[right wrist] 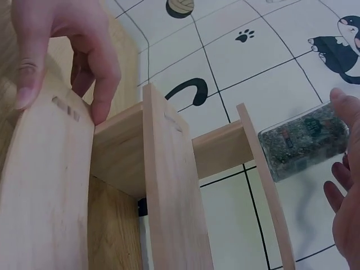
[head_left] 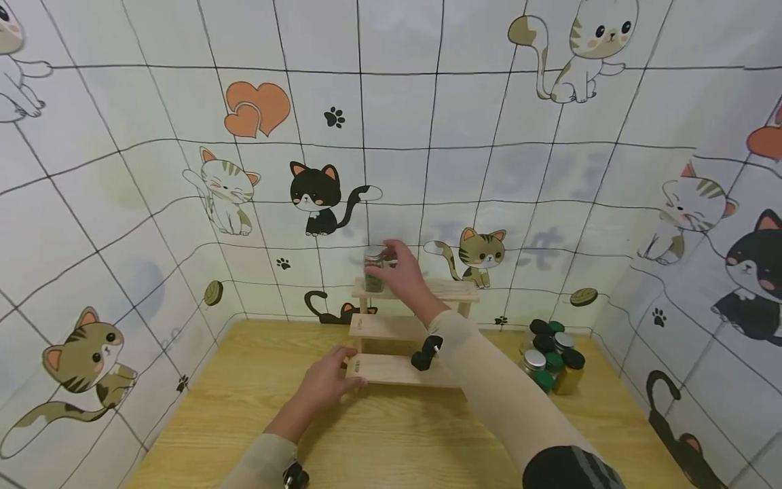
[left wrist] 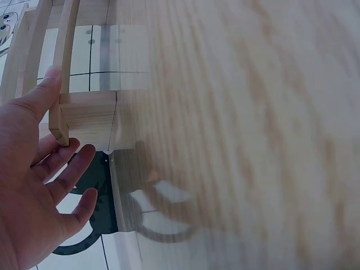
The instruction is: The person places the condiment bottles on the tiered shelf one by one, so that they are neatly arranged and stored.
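A small three-step wooden rack (head_left: 391, 370) stands on the table against the wall. My left hand (head_left: 322, 386) grips the left end of its lowest board, thumb on top and fingertips at the edge in the left wrist view, where the board (left wrist: 66, 56) shows end-on. At the left end of the top step stands a clear glass spice jar (head_left: 373, 280) with a silvery lid. My right hand (head_left: 404, 273) pinches it near the lid. In the right wrist view the jar (right wrist: 304, 143) holds dried green flakes, its base against the top board.
Several jars with black, green and silver lids (head_left: 554, 362) are grouped on the table (head_left: 403, 435) to the right of the rack. A cat-patterned sheet (head_left: 397, 109) covers the walls close behind the rack and at both sides.
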Tool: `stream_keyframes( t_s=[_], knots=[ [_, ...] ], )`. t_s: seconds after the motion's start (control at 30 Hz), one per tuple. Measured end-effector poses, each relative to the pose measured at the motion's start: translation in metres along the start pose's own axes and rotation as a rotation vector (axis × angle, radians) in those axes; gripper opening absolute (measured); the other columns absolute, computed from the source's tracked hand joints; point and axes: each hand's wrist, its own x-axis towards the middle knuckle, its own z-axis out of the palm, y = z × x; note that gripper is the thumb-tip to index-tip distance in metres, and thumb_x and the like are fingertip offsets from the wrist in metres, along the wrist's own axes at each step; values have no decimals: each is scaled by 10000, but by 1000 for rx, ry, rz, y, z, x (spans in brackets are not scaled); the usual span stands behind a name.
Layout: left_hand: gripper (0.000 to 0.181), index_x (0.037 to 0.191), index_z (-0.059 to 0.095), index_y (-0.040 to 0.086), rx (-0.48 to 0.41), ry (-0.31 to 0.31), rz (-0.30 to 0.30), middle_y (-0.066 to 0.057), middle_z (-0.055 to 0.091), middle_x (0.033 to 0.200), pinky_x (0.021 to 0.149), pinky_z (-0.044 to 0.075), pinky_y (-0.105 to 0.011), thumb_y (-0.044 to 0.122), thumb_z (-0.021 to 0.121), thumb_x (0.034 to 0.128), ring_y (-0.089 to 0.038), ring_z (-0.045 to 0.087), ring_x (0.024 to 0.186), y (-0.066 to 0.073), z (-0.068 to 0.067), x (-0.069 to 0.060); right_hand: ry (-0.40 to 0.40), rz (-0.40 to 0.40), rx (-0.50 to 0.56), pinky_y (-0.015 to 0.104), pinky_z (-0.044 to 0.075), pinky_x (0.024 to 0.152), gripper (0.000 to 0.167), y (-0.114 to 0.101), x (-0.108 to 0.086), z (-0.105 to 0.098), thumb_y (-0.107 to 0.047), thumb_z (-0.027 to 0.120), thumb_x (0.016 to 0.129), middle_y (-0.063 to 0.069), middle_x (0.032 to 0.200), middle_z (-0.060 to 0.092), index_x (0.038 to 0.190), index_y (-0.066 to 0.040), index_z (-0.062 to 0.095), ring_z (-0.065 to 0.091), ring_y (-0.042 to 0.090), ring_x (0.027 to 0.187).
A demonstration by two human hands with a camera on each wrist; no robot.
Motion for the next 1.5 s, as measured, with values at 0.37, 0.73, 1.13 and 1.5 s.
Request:
stream_keyframes(
  t_s=[0.37,0.73,1.13,1.5],
  knots=[
    [722,1491,642,113,-10,-2,-10,-48,679,1436,967,574,-551,445,926,916,-267,716,1194,-5,3,-2,-9,-41,-129,564,484,1102,595,5,-64,-72,-330,848,1017,218,1454,566,1473,-34,604,556,453,1345],
    [730,1504,633,108,-2,-14,10,-53,666,1455,963,576,-549,450,918,925,-268,713,1195,-1,-1,0,13,-20,-331,602,485,1094,509,13,-140,-165,-316,793,1063,158,1387,613,1454,-50,605,591,401,1298],
    [708,1506,635,120,-21,-20,11,-35,657,1459,959,575,-534,434,913,935,-255,710,1193,-2,-1,-1,105,46,-508,616,530,979,433,36,-211,-221,-313,767,1083,175,1297,646,1383,-24,648,644,397,1156],
    [716,1491,638,103,-24,-23,15,-61,653,1461,943,575,-556,439,921,925,-273,713,1182,0,-2,-2,156,40,-599,517,575,907,420,60,-253,-238,-243,806,1055,190,1273,637,1382,-10,683,655,374,1122]
  ],
)
